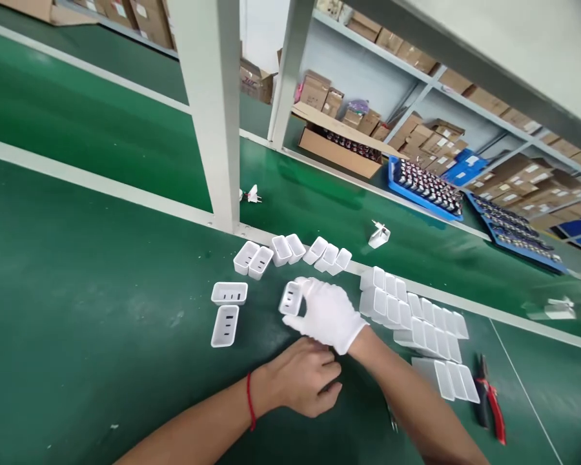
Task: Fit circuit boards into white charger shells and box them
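1. White slotted case: located near the middle of the green bench. We see its open side and dark slots; the glove hides its right end.
2. Right hand: gloved, thumb and fingers clamped on the case. We judge that smooth plastic under loose fabric could slip or twist if the pinch is uneven.
3. Left hand: bare, fingers curled inward, close below the right wrist. We cannot tell whether they hold anything. Crowded this closely, the hands could knock each other.
4. Two loose cases: left of the held case. A sweeping left forearm could push them out of place.
5. Case rows: beside the right wrist, which hides part of the nearest edge. An elbow bump could scatter them.
6. Dark tool: partly covered by the right forearm; we cannot identify it. Pliers lie clear beyond.
7. White pronged part: blurred at far right; we cannot make out its detail.
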Demonstrator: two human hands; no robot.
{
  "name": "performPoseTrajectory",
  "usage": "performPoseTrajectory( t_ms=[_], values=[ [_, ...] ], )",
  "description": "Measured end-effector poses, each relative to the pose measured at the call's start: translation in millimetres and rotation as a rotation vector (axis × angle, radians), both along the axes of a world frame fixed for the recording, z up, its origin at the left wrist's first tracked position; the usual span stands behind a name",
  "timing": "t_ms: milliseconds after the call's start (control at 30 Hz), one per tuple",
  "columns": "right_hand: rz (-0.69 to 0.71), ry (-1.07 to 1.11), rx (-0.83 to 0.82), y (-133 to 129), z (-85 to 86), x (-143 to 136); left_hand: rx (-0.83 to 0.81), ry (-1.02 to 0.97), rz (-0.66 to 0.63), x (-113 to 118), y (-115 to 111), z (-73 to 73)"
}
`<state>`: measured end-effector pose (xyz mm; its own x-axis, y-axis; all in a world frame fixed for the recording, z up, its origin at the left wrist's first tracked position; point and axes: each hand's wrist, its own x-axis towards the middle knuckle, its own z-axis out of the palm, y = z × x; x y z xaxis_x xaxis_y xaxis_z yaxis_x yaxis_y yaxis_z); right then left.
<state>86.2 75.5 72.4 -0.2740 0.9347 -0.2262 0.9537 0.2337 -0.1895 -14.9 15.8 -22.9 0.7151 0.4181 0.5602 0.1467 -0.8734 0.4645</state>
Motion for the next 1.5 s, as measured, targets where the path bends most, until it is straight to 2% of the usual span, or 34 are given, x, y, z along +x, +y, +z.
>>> performPoseTrajectory(
  t_ms=[67,167,233,333,433,500,633,700,867,967,1033,1133,1200,1300,1400,1500],
  values=[
    [-0.079,-0.006,-0.016,-4,0.2,25,0.028,-0.184,0.033,0,6,7.8],
    [-0.081,0.039,-0.088,-13,-7.1,55,0.038,-0.362,0.216,-1,16,14.7],
    [-0.056,0.098,-0.145,-19,-13.9,70,-0.040,-0.294,0.305,-4,23,14.9],
    [-0.034,0.182,-0.231,-24,-16.4,87,-0.211,-0.044,0.273,-8,30,10.2],
    [-0.057,0.286,-0.352,-18,-3.9,99,-0.274,0.082,0.182,-8,31,4.9],
    [-0.120,0.327,-0.287,-5,7.8,102,-0.274,0.116,0.160,-6,29,3.3],
    [-0.237,0.381,0.198,42,16.4,88,-0.267,0.163,0.150,-5,24,5.2],
    [-0.217,0.372,0.306,70,12.4,73,-0.263,0.168,0.156,-5,24,6.7],
    [-0.054,0.237,0.339,135,7.8,25,-0.235,0.128,0.145,-3,24,0.6],
    [0.041,0.096,0.285,170,7.2,0,-0.199,0.081,0.163,0,24,-13.9],
    [0.081,0.006,0.224,194,1.0,-13,-0.158,0.056,0.213,2,25,-25.2],
    [0.055,-0.101,0.118,222,-13.5,-25,-0.114,0.051,0.245,5,28,-35.4],
    [0.016,-0.146,0.056,231,-21.0,-29,-0.105,0.058,0.231,4,28,-36.8],
    [-0.019,-0.184,0.014,230,-22.8,-25,-0.133,0.067,0.216,3,29,-36.3],
    [-0.044,-0.189,0.084,210,-10.3,-15,-0.193,0.084,0.220,3,30,-35.0],
    [-0.073,-0.163,0.234,183,11.8,-10,-0.246,0.109,0.204,1,30,-28.2]
  ],
)
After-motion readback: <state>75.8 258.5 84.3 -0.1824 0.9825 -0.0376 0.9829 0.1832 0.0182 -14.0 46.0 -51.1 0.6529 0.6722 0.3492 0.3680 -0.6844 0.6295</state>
